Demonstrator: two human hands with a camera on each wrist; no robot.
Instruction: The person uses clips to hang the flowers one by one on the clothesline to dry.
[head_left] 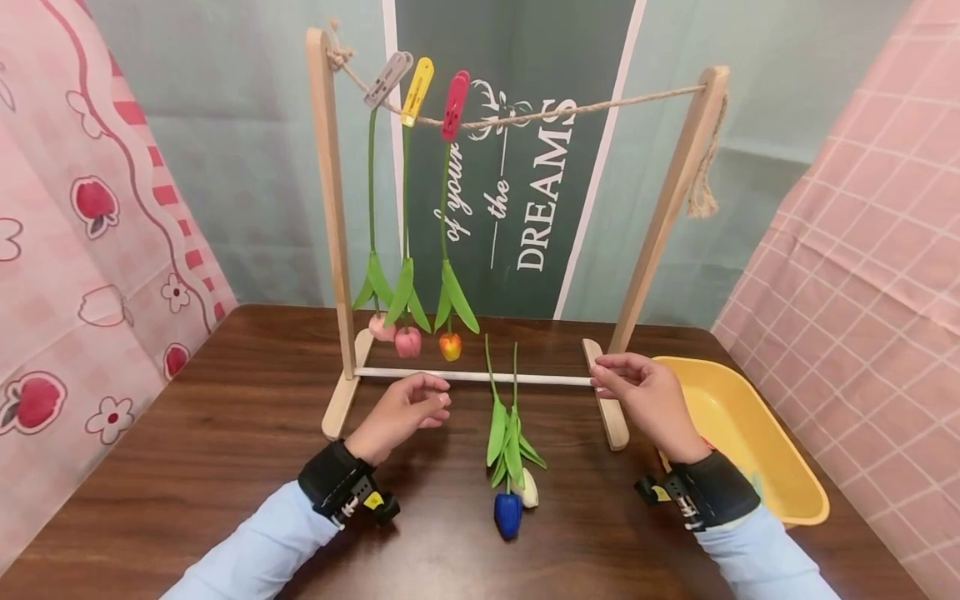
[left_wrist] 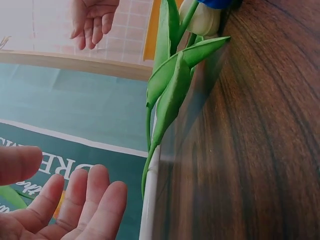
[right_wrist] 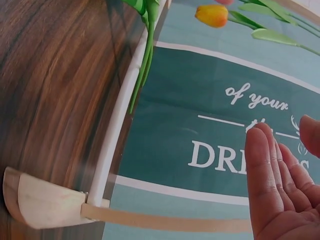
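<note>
My left hand (head_left: 401,412) hovers in front of the rack's left foot with loosely bent fingers and holds nothing. My right hand (head_left: 651,402) is near the right post, fingers extended; the right wrist view shows nothing in its grasp. Between the hands a blue tulip (head_left: 507,515) and a white tulip (head_left: 529,490) lie on the table, stems pointing to the back. From the rope (head_left: 585,109) three tulips hang head down: a light pink tulip (head_left: 381,328) in a grey clothespin (head_left: 387,79), a pink tulip (head_left: 407,342) in a yellow clothespin (head_left: 417,92), an orange tulip (head_left: 450,347) in a red clothespin (head_left: 455,104).
The wooden rack has a left post (head_left: 328,208), a right post (head_left: 667,217) and a white rod (head_left: 540,380) low across. A yellow tray (head_left: 806,492) stands at the right, partly behind my right wrist. Printed cloths surround the brown table (head_left: 225,417) on three sides.
</note>
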